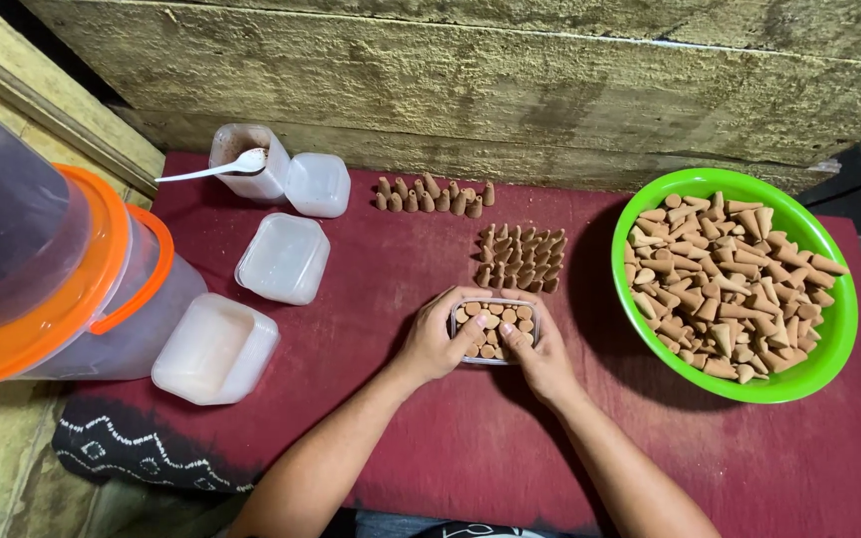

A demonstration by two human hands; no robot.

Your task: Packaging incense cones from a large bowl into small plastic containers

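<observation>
At the lower centre of the frame, a person's left hand [433, 344] and right hand [540, 357] are cupping a small clear box [495, 332] on the red tabletop [430, 438], fingers curled around its sides and thumbs pressing on the brown incense cones [491, 321] standing inside it. The box is looking close to full, its cones packed base-up in tight rows. Just beyond it, a loose block of upright cones [520, 259] is waiting, and farther up a single row of cones [432, 195] is standing near the wall. At the right, a green bowl [842, 319] is holding a large heap of unsorted cones [724, 289], which suggests most of the packing is still lying ahead. To the left, three empty clear boxes [283, 258] are sitting unfilled, and a tub with a white spoon [213, 169] is resting at the upper left. An orange-rimmed plastic bucket [62, 289] is crowding the left edge.
</observation>
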